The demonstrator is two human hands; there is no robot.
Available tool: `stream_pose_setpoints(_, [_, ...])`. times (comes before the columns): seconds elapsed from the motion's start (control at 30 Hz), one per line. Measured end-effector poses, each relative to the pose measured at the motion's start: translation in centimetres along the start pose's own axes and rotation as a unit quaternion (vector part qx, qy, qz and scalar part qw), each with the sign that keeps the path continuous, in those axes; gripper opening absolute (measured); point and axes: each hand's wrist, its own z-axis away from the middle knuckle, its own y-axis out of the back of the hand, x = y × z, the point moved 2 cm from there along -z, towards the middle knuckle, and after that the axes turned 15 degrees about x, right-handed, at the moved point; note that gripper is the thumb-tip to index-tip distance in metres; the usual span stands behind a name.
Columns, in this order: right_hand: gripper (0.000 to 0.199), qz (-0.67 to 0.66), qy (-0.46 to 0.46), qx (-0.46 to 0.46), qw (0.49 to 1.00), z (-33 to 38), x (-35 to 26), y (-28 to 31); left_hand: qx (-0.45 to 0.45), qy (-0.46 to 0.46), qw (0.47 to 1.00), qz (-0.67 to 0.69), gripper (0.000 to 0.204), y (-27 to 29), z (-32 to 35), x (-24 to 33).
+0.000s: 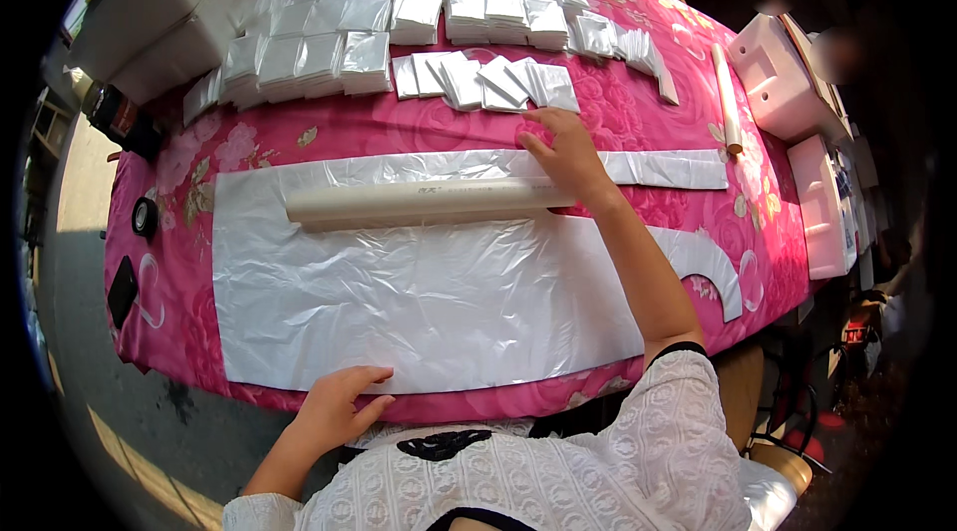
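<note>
A white plastic carrier bag (439,302) lies flat across the table, its cut-out handle end toward the right. On its far part rests a white plastic pipe (419,198), lengthwise from left to right. My right hand (564,150) is over the pipe's right end, fingers stretched and apart, holding nothing. Its fingertips reach close to a row of folded white plastic packets (498,82); whether they touch is hard to tell. My left hand (337,409) is at the bag's near edge, open, with thumb and fingers spread.
Stacks of folded packets (309,57) fill the far side of the pink flowered tablecloth (329,137). White foam boxes stand at the far left (159,17) and right (788,72). A roll of tape (145,217), a dark phone (123,292), a bottle (110,112) and a second tube (727,97) lie around.
</note>
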Motion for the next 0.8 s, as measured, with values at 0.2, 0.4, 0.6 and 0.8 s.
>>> stream_pose_setpoints(0.2, [0.061,0.137,0.073,-0.111,0.982,10.7,-5.9,3.4,-0.052,-0.115,0.991,-0.039,0.041,-1.5,-2.9,1.8])
stream_pose_setpoints(0.4, [0.056,-0.063,-0.053,-0.18,0.98,21.6,-11.2,6.5,0.12,-0.188,0.974,-0.048,0.079,-7.0,-5.6,3.3])
stream_pose_setpoints(0.6, [0.054,0.144,0.031,-0.112,0.983,22.4,-3.4,9.2,0.029,-0.244,0.96,-0.132,0.087,-11.0,-6.4,6.9])
stream_pose_setpoints(0.8, [0.043,0.272,-0.13,0.08,0.95,22.6,11.3,19.3,0.033,-0.315,0.934,-0.167,0.081,-13.5,-7.4,8.6])
